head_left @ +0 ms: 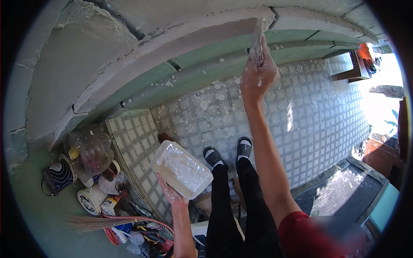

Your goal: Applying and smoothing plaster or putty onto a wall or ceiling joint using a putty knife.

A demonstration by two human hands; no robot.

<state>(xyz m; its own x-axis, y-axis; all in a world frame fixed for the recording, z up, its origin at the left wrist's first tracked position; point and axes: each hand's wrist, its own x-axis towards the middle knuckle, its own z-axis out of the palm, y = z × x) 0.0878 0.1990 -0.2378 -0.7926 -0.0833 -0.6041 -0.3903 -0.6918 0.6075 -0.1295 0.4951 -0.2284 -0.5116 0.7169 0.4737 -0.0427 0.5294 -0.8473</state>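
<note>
At lower centre, the left hand (171,191) is cradling a white tray (201,186) of pale paste (180,165), half-open, fingers partly hidden beneath; its long axis is slanting from upper left to lower right. Toward upper centre, the right hand (260,77), nearer the ledge (206,32), is gripping a paste-smeared tool (258,43), whose long axis is running nearly vertical, its tip pointing up, overlapping the ledge's edge; contact is staying unclear.

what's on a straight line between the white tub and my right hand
The head view shows only tiled floor there, lower than both white tub and right hand; the slippers stand just right.
</note>
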